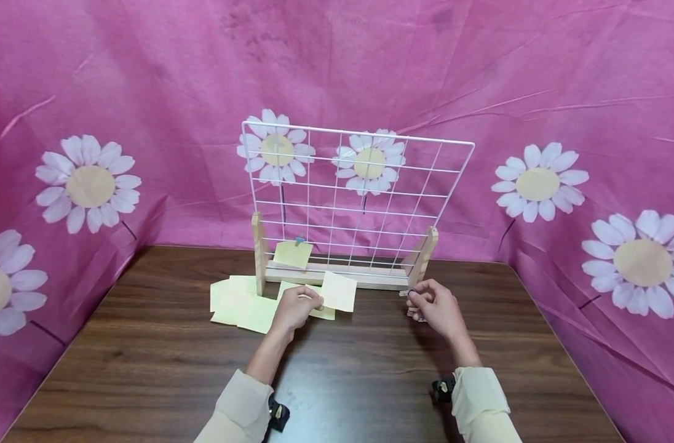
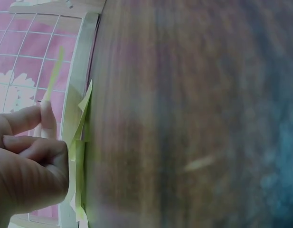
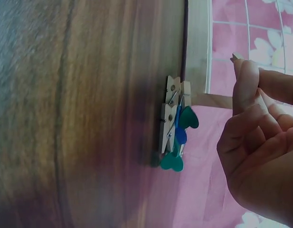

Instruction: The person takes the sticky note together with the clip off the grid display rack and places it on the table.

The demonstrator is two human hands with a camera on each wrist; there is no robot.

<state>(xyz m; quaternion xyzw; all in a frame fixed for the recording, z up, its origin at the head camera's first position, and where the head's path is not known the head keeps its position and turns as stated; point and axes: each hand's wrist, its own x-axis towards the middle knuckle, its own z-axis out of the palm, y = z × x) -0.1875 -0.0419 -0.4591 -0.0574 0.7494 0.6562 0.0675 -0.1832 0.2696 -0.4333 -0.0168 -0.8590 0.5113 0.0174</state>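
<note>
My left hand (image 1: 297, 306) pinches a pale yellow sticky note (image 1: 339, 291) by its left edge, in front of the wire grid's base. In the left wrist view the same note (image 2: 54, 76) appears edge-on above the fingertips. My right hand (image 1: 438, 306) pinches a small clothespin, mostly hidden by the fingers; its wooden tip (image 3: 236, 57) pokes out in the right wrist view. Below that hand lie several wooden clothespins (image 3: 170, 123) with green and blue hearts. One note (image 1: 293, 254) hangs low on the white wire grid (image 1: 359, 215), held by a blue clip (image 1: 299, 240).
More yellow notes (image 1: 243, 301) lie overlapping on the brown table (image 1: 359, 381), left of and under my left hand. Wooden posts (image 1: 257, 252) hold the grid upright. A pink cloth (image 1: 481, 74) with daisies surrounds the table's back and sides.
</note>
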